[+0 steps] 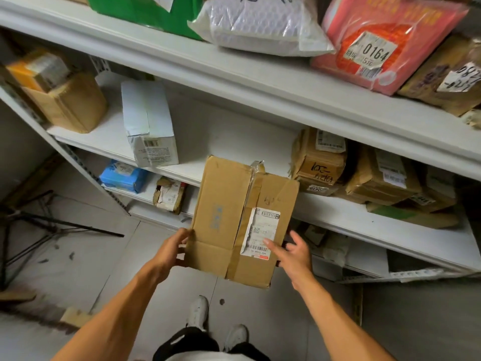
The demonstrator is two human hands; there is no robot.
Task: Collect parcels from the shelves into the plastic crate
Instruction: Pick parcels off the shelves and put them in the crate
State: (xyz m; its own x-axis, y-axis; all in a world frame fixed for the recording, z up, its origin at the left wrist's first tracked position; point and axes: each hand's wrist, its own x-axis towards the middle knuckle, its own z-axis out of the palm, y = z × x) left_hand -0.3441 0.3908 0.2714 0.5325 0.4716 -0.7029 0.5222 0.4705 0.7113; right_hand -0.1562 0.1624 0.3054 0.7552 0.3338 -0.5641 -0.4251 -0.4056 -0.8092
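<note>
A brown cardboard parcel [234,220] with tape down its middle and a white shipping label juts out over the front edge of the middle shelf [364,212]. My left hand [173,248] grips its near left corner. My right hand [291,252] holds the near right side, with the thumb lying on the label and the fingers around the edge. The parcel's far end is still over the shelf. No plastic crate is in view.
A white box [148,123] and a brown parcel [67,100] stand on the same shelf to the left, several taped brown parcels [364,173] to the right. The upper shelf holds a pink parcel [385,40] and a white padded bag [257,24]. A black stand [46,225] is on the floor at left.
</note>
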